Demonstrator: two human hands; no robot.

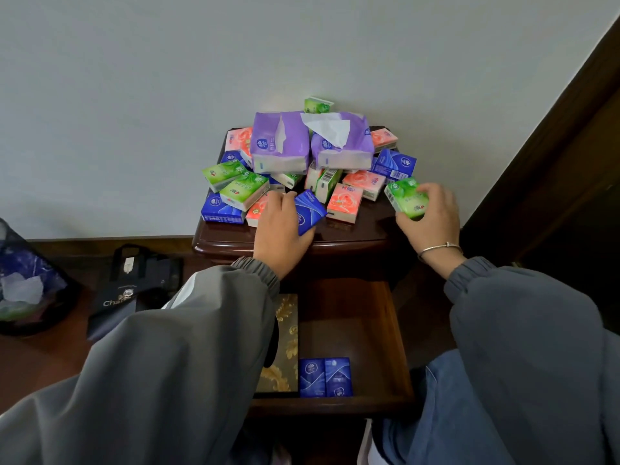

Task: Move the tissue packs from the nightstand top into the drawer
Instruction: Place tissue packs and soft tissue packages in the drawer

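Blue tissue pack [309,212] held in left hand [280,229], fingers curled round it, over nightstand top [362,234] near its front edge. Green pack [406,198] gripped in right hand [432,219] at the top's right side. Remaining pile [345,203] lies just beyond both hands, with purple soft packs [280,142] at its back. Open drawer [349,317] sits below the hands and holds two blue packs [325,377] beside a gold box [283,347].

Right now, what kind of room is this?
Probably a bedroom. A dark wooden nightstand stands against a plain wall, its drawer pulled open, tissue packs heaped on top, a bin on the floor.
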